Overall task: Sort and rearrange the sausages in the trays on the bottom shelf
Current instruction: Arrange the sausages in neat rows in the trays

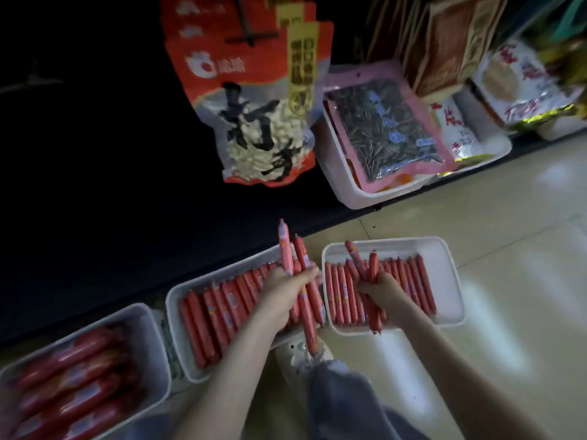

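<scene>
Above the knee [343,392], the left hand [286,290] grips a few sausages [301,249] over the middle tray [173,300]. The right hand [384,290] clutches a bunch [373,265], perhaps four, over the right tray [444,249]. Lay each lot parallel with its row, ends level.

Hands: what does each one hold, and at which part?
The left hand grips a few long sausages near their middle; the right hand grips a bundle of sausages, also near the middle.
</scene>
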Tool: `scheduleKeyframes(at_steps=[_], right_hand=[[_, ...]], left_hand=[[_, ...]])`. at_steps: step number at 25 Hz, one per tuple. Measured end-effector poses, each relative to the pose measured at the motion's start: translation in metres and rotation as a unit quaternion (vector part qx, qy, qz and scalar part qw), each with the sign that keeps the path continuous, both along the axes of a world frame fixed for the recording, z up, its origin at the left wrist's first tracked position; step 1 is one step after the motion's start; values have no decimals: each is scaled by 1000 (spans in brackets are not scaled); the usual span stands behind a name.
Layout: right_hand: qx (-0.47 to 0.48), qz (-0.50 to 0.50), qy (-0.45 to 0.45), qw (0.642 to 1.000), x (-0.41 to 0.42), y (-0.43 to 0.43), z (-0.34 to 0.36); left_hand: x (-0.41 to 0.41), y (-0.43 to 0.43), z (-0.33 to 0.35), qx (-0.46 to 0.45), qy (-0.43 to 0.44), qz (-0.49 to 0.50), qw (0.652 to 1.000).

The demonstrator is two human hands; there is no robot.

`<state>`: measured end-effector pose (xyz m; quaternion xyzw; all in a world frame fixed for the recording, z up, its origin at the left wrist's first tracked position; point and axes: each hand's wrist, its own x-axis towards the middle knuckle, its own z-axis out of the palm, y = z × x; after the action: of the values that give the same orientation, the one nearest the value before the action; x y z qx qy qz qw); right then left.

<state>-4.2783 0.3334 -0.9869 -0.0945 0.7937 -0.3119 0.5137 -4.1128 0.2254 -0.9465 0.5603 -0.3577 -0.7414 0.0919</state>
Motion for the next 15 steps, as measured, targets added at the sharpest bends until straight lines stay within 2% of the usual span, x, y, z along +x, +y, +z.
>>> scheduleKeyframes(at_steps=[4,7,10,15], right_hand=[[3,0,38,999,7,-17,-83],[17,73,77,994,20,-18,-120],[5,140,139,980,24,-5,-133],[-54,108,200,972,13,14,-139]], left_hand=[[-21,0,-68,24,-42,7,999],[-30,-2,-104,24,-51,6,998],[-32,5,-128,18,-85,-12,996],[-39,16,-137,23,-70,-7,997]])
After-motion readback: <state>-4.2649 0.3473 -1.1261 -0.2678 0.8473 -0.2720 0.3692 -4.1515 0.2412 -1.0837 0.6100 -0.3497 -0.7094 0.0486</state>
